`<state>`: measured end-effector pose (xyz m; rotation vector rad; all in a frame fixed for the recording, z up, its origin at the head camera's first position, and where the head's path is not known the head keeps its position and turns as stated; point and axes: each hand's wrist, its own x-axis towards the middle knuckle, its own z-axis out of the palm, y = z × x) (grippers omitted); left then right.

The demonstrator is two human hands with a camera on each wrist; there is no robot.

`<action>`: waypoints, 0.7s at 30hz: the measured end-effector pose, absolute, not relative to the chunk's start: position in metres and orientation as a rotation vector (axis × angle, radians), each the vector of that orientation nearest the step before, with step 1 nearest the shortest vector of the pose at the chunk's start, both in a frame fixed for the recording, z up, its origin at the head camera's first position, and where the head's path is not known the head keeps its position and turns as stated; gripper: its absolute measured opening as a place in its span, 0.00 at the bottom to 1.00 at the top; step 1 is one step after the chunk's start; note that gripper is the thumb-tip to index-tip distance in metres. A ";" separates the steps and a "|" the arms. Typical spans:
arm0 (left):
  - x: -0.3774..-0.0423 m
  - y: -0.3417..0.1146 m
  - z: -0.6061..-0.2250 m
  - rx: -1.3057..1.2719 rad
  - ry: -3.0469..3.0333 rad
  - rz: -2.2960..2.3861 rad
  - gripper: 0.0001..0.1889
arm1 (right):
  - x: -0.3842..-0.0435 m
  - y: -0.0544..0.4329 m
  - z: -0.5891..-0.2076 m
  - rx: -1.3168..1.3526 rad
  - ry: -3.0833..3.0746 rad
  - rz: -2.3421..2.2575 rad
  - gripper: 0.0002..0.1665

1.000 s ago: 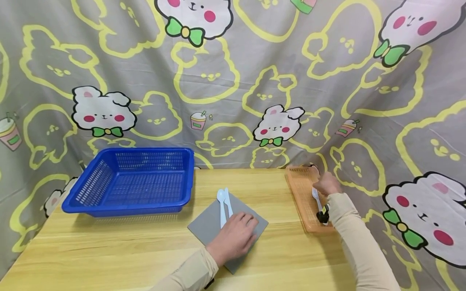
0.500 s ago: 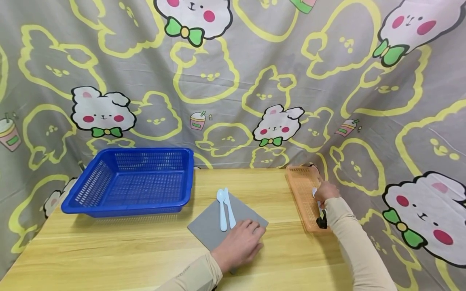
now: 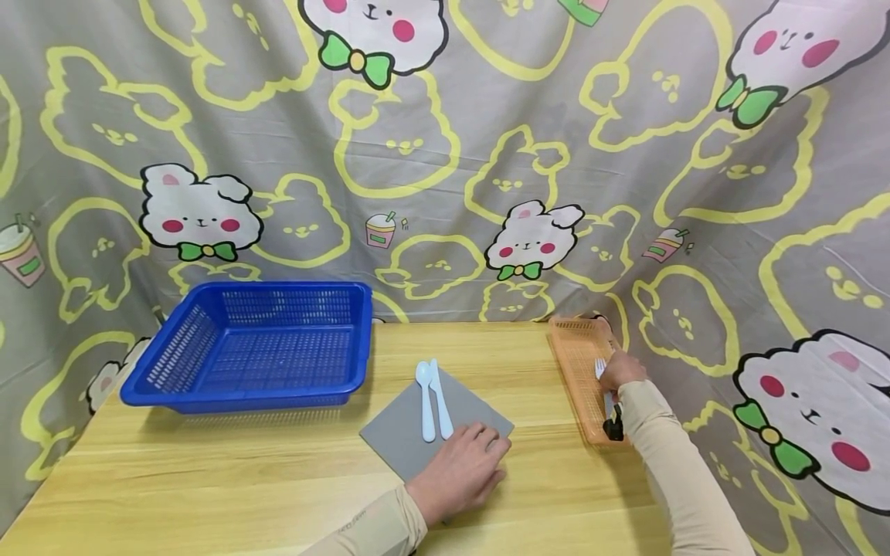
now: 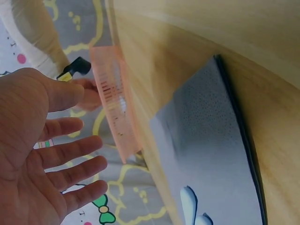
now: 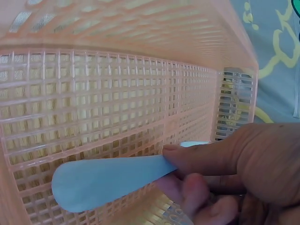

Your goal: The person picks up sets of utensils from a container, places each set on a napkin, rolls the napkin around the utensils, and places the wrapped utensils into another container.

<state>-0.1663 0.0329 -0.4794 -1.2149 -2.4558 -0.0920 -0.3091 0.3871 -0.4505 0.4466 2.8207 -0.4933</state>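
Observation:
My right hand (image 3: 623, 369) reaches into the orange basket (image 3: 577, 378) at the right. Its thumb and fingers pinch a light blue fork (image 5: 108, 183); the tines show in the head view, and the broad handle end in the right wrist view. On the grey square mat (image 3: 399, 432) lie a light blue spoon (image 3: 426, 401) and a light blue knife (image 3: 441, 405), side by side. My left hand (image 3: 462, 471) hovers over the mat's near right part, just beyond the knife's handle. In the left wrist view its fingers (image 4: 77, 173) are spread and hold nothing.
A large blue basket (image 3: 243, 394) stands at the left of the wooden table (image 3: 229, 479). Behind the table hangs a patterned grey curtain (image 3: 445, 177), close to the orange basket's far end. A black wrist camera (image 3: 613, 425) sits under the right wrist.
My left hand has drawn back to the right, uncovering the spoon and knife handles. My right hand has moved slightly nearer within the orange basket and taken hold of the fork.

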 end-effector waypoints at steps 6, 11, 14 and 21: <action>-0.166 0.031 -0.479 -1.209 -2.491 -0.086 0.19 | -0.307 0.390 -0.449 0.402 2.841 -0.496 0.07; -0.168 0.030 -0.480 -1.203 -2.513 -0.077 0.19 | -0.308 0.390 -0.446 0.395 2.828 -0.528 0.07; -0.169 0.028 -0.481 -1.191 -2.515 -0.081 0.18 | -0.310 0.389 -0.443 0.397 2.837 -0.554 0.03; -0.173 0.022 -0.480 -1.158 -2.540 -0.097 0.17 | -0.315 0.386 -0.426 0.355 2.865 -0.571 0.09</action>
